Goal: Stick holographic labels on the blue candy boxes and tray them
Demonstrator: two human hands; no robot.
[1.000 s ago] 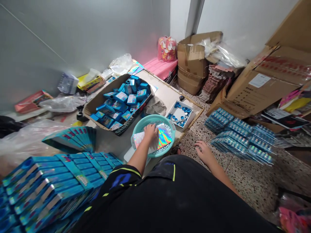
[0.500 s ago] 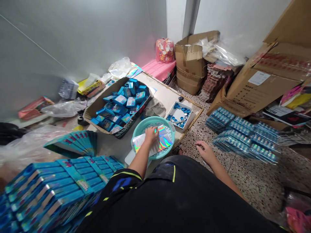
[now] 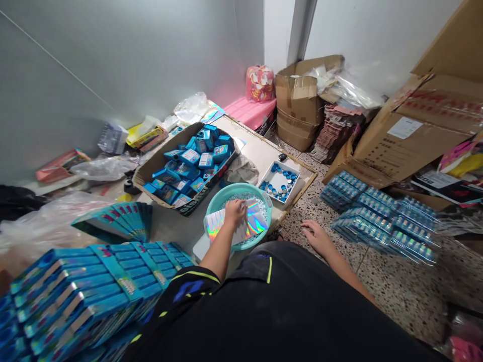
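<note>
Moved since the earlier frame: the fingers of the left hand [image 3: 234, 213], spread a little wider a second ago, now gathered closer; the whole view shifted slightly; the right hand [image 3: 316, 235] much as it was.

Item, shiny sheet [image 3: 255, 221]: in the basin [image 3: 214, 203], directly beneath the left hand. Long axis left to right across the basin, its right end tipped somewhat away from the body. Whether one folded piece or two overlapping, cannot tell.

Item, left hand: the nearer of the two, reaching in from the near side; fingertips together on the sheet about its middle. Whether they pinch it or only press, cannot tell.

Item, right hand: well apart from the sheet, to its right and above the floor [image 3: 396, 296]; fingers loosely apart, holding nothing.

Materials. Sheet: smooth, thin, mirror-like, rainbow bands at the right end, paler and lined at the left. Basin: round, pale green plastic, handled rim. White pellets [image 3: 244, 193]: small, loose, spread under the sheet. White box [image 3: 278, 180]: shallow, square-cornered, beside the basin, with round blue caps [image 3: 291, 177]. Cardboard tray [image 3: 151, 170]: long, brown inside, heaped with glossy blue boxes [image 3: 189, 156]. Cloth [image 3: 242, 171]: grey, crumpled, between tray and white box.
</note>
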